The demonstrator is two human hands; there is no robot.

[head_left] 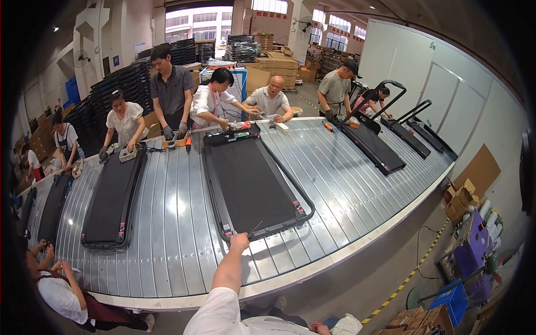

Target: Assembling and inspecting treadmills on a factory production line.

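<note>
My left hand (240, 241) reaches forward in a white sleeve to the near end of a flat black treadmill (251, 184) lying on the ribbed metal conveyor (178, 223). It is closed on a thin dark rod-like tool (254, 228) whose tip touches the treadmill's near frame edge. Only a small part of my right hand (320, 329) shows at the lower edge, and what it holds is hidden.
A second treadmill (111, 195) lies to the left, and others with raised handlebars (371, 146) to the right. Several people work along the far side, one sits at the lower left (61, 290). Cardboard boxes (463, 195) and a blue crate (452, 301) stand on the floor at right.
</note>
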